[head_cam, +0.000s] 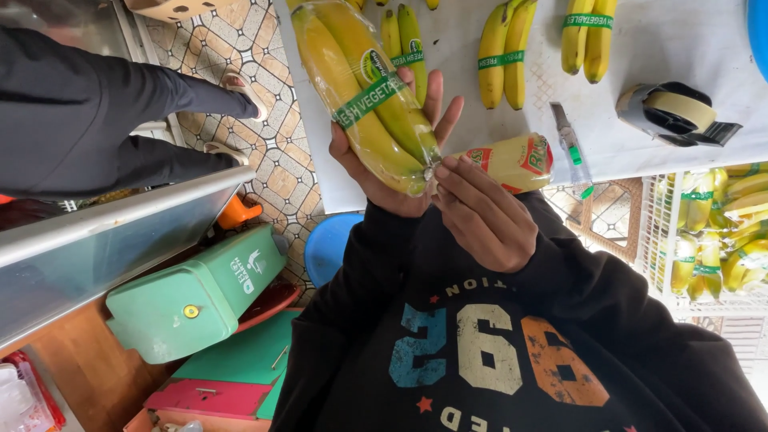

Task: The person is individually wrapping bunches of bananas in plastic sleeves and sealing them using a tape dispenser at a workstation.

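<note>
Left hand [400, 172]: cupped under the wrapped banana bunch [364, 88], palm up, fingers spread behind it and closed against its underside.
Right hand [484, 212]: fingertips pinched together on the gathered end of the clear wrap at the bunch's near tip.
Bunch axis: long, running from the hands up and away to the left, held above the white bench [688, 56].
Nearer hand: the right, at the tip; the left carries the weight.
Around: banded bananas [504, 56], tape dispenser [676, 112], label roll [512, 160], crate of bananas [712, 232].
</note>
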